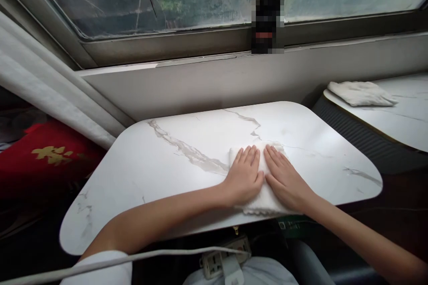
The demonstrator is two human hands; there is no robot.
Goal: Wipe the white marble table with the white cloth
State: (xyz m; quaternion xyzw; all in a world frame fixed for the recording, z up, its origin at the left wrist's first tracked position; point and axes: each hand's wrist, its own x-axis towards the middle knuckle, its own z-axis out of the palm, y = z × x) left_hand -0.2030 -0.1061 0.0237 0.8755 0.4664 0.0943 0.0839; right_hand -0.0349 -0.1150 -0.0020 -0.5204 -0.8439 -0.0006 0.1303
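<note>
A white cloth lies flat on a white marble-patterned table, close to its front edge. My left hand presses down on the cloth's left part, palm down with fingers stretched out. On the right part, my right hand rests the same way, fingers extended. The two hands sit side by side with a narrow strip of cloth showing between them. Part of the cloth is hidden beneath the palms.
A second folded cloth lies on another marble-patterned table at the right. A red fabric item and a pale curtain are at left. A white cable and a power strip are near my lap, below a window.
</note>
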